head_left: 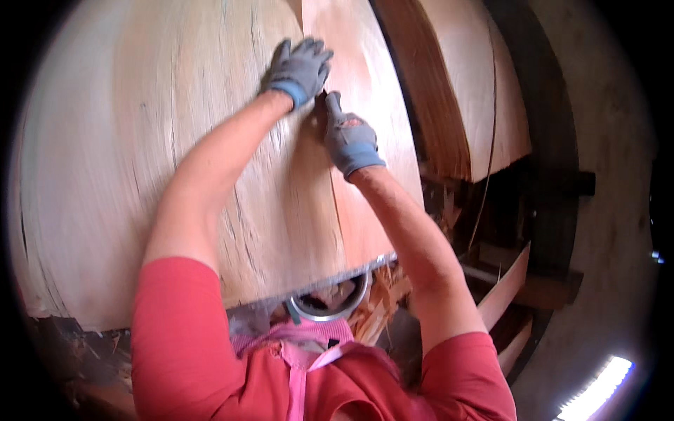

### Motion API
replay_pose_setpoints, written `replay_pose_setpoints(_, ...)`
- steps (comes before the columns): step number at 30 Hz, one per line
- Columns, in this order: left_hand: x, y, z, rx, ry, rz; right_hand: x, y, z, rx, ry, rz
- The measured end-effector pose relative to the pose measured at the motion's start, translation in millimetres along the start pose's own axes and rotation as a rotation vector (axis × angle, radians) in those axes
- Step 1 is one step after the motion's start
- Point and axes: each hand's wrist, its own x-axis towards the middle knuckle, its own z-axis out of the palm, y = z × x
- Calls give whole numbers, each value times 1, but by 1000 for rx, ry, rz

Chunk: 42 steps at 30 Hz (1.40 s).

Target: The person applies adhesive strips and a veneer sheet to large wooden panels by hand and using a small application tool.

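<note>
Reaching up toward the top centre of the frame, both of your hands meet at the seam where two thin wood veneer sheets lie side by side: the broad, pale, grain-streaked veneer sheet (140, 140) filling the left and middle of the picture, and the narrower, redder veneer strip (372, 91) running along its right edge. That seam runs roughly top to bottom, leaning slightly left toward the top, and it lies straight ahead of you, between the two wrists. Your left hand (300, 69), in a grey knit glove with a blue cuff, lies spread and flat on the pale sheet just left of the seam, fingers splayed, gripping nothing. Your right hand (349, 139), gloved the same, sits just below it and right of the seam, thumb raised against the join; whether it pinches an edge you cannot tell. The two hands nearly touch. The sheets look dry, papery and split along the grain, with a ragged lower edge. At upper right stands a stack of similar curved veneer sheets (463, 84), and splintered wood scraps (379, 302) lie below.
</note>
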Motion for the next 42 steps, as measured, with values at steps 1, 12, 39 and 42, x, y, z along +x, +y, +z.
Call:
replay_pose_setpoints(1, -2, 4, -3, 16, 20, -6, -16, 4, 3, -9, -16, -19)
replay_pose_setpoints(12, -11, 15, -23, 71, -62, -31, -171, 30, 33, 52, -174, -9)
replay_pose_setpoints(39, -9, 7, -17, -26, -29, -50, 143, 91, -10, 176, 264, -471)
replay_pose_setpoints(42, -9, 10, -18, -23, -28, -41, 155, 95, -7, 153, 321, -493)
